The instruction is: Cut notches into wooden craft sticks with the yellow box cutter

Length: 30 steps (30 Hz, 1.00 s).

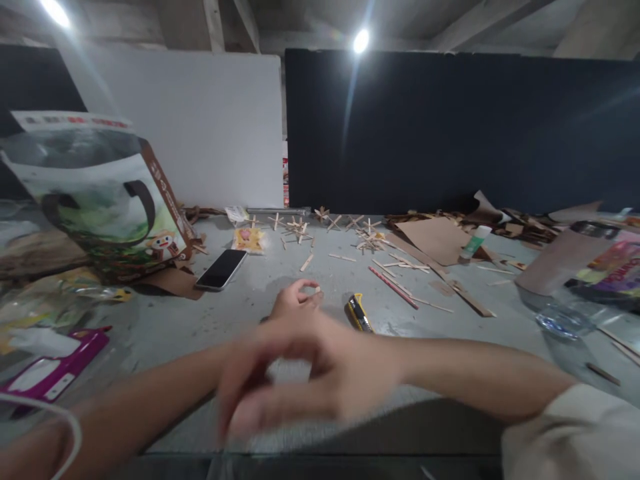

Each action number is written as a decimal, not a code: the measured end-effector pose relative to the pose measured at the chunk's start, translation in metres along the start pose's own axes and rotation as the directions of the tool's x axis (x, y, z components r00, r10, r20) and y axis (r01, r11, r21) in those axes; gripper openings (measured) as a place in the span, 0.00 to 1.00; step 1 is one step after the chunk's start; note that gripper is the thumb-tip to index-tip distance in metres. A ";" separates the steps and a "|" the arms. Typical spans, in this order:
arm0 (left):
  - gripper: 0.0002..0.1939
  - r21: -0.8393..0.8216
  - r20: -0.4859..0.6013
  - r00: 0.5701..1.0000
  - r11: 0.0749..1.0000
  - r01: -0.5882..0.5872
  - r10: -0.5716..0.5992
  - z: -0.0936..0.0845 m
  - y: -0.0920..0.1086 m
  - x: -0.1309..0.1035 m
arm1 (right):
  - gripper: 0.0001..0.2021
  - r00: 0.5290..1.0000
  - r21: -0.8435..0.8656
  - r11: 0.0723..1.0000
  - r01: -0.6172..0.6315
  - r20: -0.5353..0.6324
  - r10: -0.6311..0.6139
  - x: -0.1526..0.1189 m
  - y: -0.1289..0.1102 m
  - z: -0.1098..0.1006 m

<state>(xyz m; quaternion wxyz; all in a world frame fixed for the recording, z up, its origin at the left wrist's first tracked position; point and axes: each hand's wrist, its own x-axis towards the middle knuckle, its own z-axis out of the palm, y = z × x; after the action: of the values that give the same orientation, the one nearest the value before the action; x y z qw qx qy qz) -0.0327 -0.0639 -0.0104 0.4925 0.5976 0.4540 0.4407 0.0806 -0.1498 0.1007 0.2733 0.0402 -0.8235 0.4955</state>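
My left hand [295,298] rests on the grey table with thumb and forefinger pinched. A small pale bit, apparently the end of a wooden stick [317,289], shows at its fingertips. Nearer the camera, my right hand [320,373] hangs in the air across my left forearm, smeared by motion. Its fingers and thumb are bent, and I cannot make out whether anything is between them. A yellow and black utility knife [359,313] lies just beyond the right wrist. Farther back are thin wooden sticks [407,262] and several small star-shaped stick pieces [299,229].
A phone [221,269], a snack packet [249,241] and a large printed bag [115,207] stand or lie left. A purple tool [60,367] is near left. Rightward are a red-striped pencil [393,287], cardboard [430,240], a glue stick [475,241] and a tumbler [563,257].
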 end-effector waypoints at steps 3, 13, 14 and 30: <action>0.23 -0.058 -0.020 0.997 0.995 -0.077 0.076 -0.001 0.001 0.001 | 0.10 0.904 -0.263 0.944 -0.198 -0.420 0.072 -0.032 0.015 -0.036; 0.39 -0.153 0.109 0.990 0.985 -0.075 0.093 0.006 0.014 -0.009 | 0.15 0.822 -0.494 0.758 -0.426 -0.561 0.097 -0.109 0.092 -0.075; 0.39 -0.146 0.108 0.989 0.986 -0.082 0.098 0.006 0.014 -0.010 | 0.15 0.828 -0.481 0.772 -0.416 -0.550 0.104 -0.109 0.093 -0.073; 0.40 0.060 0.161 0.938 0.945 -0.320 0.307 0.011 0.013 -0.024 | 0.05 0.835 -0.646 0.677 -0.352 -0.544 -0.084 -0.109 0.086 -0.071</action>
<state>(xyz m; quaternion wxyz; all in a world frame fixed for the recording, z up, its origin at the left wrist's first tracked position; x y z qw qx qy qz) -0.0258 -0.0908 -0.0011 0.4224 0.7142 0.3332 0.4477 0.1736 -0.0692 0.0044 0.4443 -0.2729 -0.8418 0.1399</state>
